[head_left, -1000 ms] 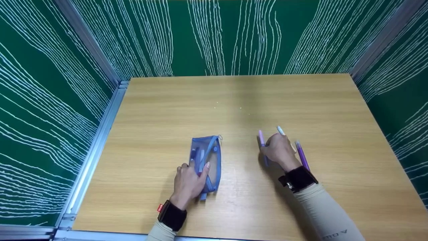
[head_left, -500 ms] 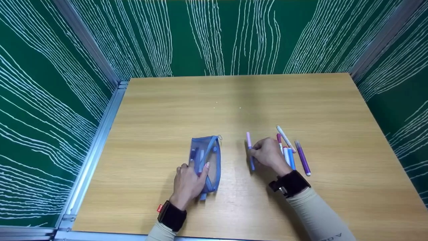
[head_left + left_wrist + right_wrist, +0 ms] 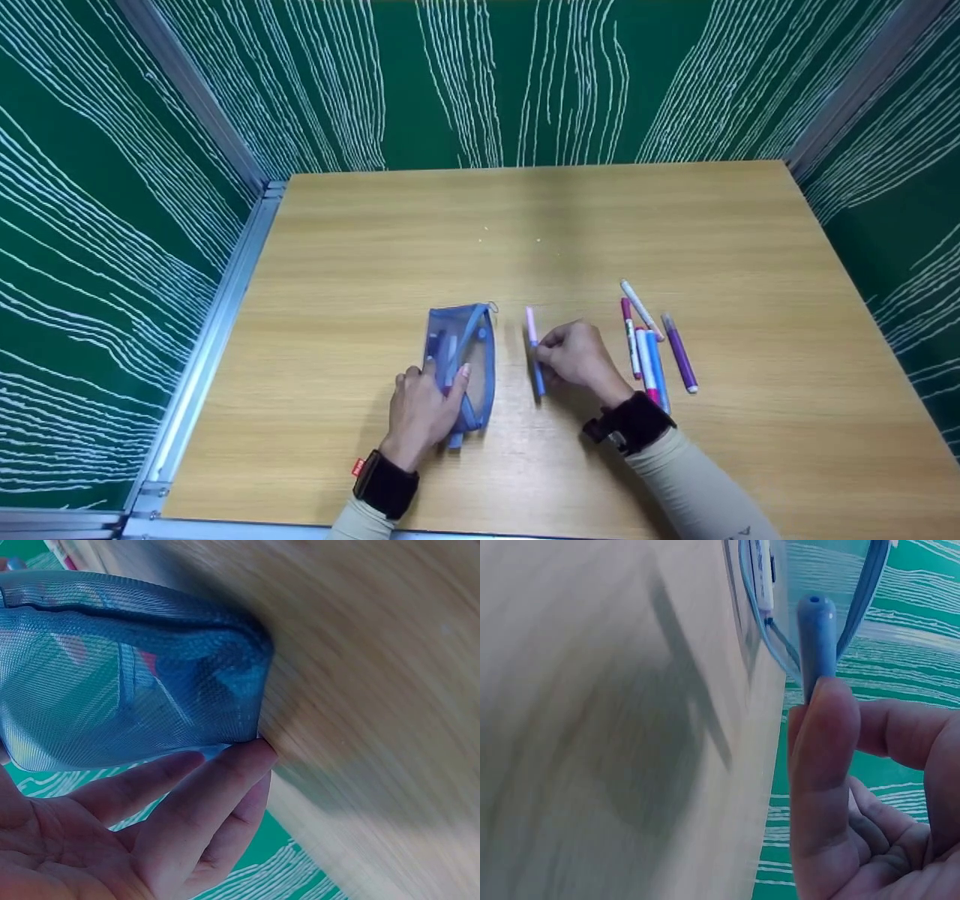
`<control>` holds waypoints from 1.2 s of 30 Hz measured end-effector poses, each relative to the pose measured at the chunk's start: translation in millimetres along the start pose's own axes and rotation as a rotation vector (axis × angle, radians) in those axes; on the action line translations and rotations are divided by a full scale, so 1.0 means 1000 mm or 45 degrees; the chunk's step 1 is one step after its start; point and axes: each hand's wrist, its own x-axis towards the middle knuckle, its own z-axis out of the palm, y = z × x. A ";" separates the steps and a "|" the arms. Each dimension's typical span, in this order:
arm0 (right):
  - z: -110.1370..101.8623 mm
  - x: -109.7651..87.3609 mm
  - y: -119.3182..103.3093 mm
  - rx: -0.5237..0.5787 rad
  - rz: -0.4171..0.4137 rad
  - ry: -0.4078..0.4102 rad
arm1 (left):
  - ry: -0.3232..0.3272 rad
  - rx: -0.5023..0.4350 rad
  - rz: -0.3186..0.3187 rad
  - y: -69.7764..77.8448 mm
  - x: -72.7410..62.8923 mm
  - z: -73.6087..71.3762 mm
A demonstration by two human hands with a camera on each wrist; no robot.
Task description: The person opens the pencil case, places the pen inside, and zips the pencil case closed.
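A blue mesh pencil case (image 3: 486, 375) lies left of the table's middle, unzipped, with pens showing through the mesh. My left hand (image 3: 421, 411) holds it by its left side, thumb at the opening. In the left wrist view the fingers (image 3: 217, 802) press against the mesh case (image 3: 67, 712). Just right of the case, my right hand (image 3: 581, 354) pinches a felt-tip pen (image 3: 532, 324) with a lilac end and a blue end. In the right wrist view its blue end (image 3: 817, 637) sticks up past the thumb and finger, the case behind it.
Several felt-tip pens lie right of my right hand, among them a purple one (image 3: 679, 354), a blue one (image 3: 657, 367) and a white one (image 3: 637, 305). Green panels with white wavy lines (image 3: 420, 90) wall in the wooden table (image 3: 360, 240). A metal rail (image 3: 217, 330) runs along its left edge.
My right hand has moved left with the lilac-and-blue pen, from the group of pens towards the case, uncovering the others. The left hand and case have stayed put.
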 end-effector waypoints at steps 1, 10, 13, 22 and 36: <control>0.002 -0.001 -0.001 0.002 0.002 -0.005 | -0.002 -0.001 -0.003 0.000 0.000 0.000; 0.016 -0.008 -0.006 0.036 -0.059 -0.036 | 0.119 -0.009 0.094 -0.002 0.000 0.003; 0.021 -0.010 -0.008 0.045 -0.063 -0.047 | 0.128 -0.007 0.095 -0.002 -0.001 0.003; 0.037 -0.014 -0.014 0.082 -0.078 -0.099 | 0.073 0.006 0.057 -0.001 0.000 0.001; 0.070 -0.006 -0.026 0.173 -0.079 -0.172 | 0.044 -0.006 0.037 0.000 -0.001 -0.001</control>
